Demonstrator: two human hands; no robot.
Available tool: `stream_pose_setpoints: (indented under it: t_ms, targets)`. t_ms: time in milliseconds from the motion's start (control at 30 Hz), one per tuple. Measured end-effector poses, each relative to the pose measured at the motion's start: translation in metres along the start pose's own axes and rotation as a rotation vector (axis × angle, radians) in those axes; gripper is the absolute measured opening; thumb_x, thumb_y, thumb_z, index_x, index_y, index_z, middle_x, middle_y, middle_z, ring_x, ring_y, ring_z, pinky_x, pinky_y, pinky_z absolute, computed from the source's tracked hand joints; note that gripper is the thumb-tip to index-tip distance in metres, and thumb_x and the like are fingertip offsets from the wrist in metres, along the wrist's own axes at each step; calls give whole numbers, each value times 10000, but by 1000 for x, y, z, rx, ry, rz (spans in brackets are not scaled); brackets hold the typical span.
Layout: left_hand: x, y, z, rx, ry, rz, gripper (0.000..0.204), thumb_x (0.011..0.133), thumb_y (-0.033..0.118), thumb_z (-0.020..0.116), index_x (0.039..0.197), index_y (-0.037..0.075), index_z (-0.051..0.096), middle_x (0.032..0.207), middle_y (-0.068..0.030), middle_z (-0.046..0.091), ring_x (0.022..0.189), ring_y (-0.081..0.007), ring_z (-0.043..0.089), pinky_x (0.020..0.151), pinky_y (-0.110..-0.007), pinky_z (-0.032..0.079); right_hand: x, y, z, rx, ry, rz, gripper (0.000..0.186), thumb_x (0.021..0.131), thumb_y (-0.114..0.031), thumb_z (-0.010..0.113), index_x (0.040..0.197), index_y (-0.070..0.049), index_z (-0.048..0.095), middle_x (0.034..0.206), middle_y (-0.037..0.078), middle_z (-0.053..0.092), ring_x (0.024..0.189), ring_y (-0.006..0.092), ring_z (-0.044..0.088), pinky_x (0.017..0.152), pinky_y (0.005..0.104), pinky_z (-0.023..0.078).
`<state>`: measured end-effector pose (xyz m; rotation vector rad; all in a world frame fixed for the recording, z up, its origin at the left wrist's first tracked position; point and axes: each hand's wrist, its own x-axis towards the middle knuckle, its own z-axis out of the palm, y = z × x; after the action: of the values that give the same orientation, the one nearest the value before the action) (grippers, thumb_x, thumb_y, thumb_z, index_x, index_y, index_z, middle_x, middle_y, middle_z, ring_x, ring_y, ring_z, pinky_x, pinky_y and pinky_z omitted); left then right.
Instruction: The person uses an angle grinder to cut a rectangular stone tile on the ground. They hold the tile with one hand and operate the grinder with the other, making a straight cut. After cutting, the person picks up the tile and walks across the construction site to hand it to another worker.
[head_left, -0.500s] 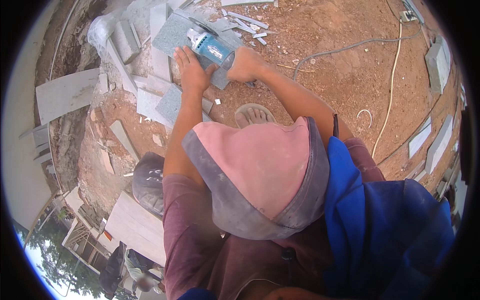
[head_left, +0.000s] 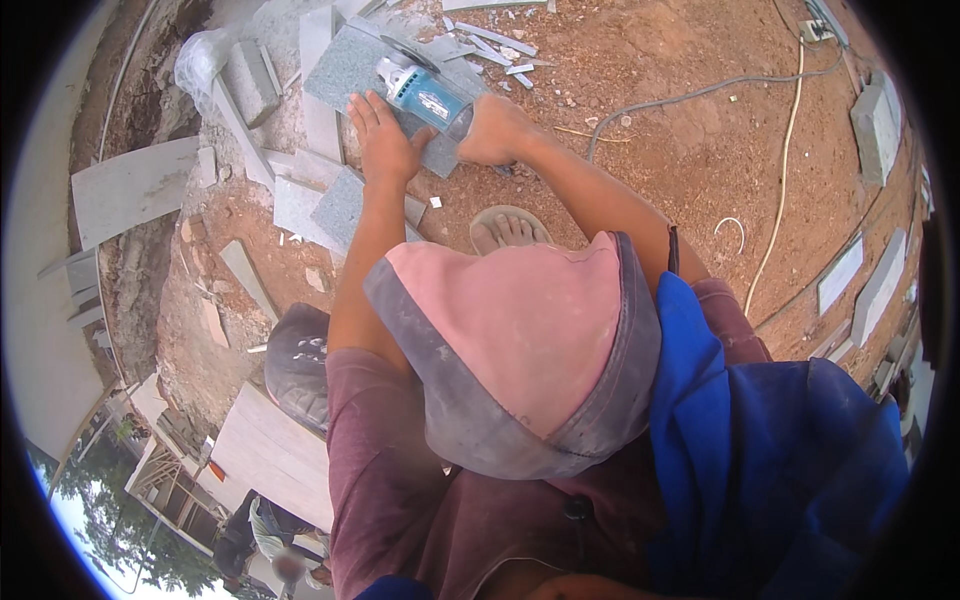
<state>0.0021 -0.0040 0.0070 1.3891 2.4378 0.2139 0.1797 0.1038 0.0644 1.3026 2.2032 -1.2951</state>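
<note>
My right hand [head_left: 490,128] grips the rear of a teal angle grinder [head_left: 430,98], whose silver head and disc sit over a speckled grey stone slab [head_left: 338,70]. Just left of the grinder, my left hand [head_left: 385,140] lies on that slab with fingers outstretched and its thumb close to the tool's body. Beneath and beside the slab are more pale stone slabs [head_left: 300,210] and thin offcuts [head_left: 490,35]. My sandalled foot [head_left: 505,230] shows below the hands.
Cables [head_left: 775,230] cross the dirt at right toward a socket box [head_left: 815,31]. Stone pieces [head_left: 875,125] line the right edge. A plastic bag [head_left: 200,70] and a large slab [head_left: 130,190] lie left, beside a rough trench edge. Another person [head_left: 265,530] is at lower left.
The grinder and my right hand have shifted very slightly to the right. My left hand stays in place on the slab.
</note>
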Motion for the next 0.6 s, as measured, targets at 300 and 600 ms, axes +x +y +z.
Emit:
stream_pose_setpoints:
  t_ms: [300, 600]
  targets:
    - [0, 1, -1, -1, 7, 6, 1195, 842, 440, 868, 1645, -78, 152, 1714, -356, 96, 1604, -500, 102, 1301, -489, 209, -2, 3, 2, 1, 22, -3, 442, 703, -241, 748, 951, 125, 756, 1038, 352, 734, 1034, 428, 748, 917, 444, 600]
    - [0, -2, 2, 11, 10, 16, 1198, 845, 467, 861, 1645, -78, 155, 1713, -358, 99, 1602, -503, 102, 1300, -493, 208, -5, 4, 1, 7, 2, 22, 451, 709, -230, 745, 980, 130, 750, 1063, 351, 734, 1055, 429, 744, 930, 446, 598]
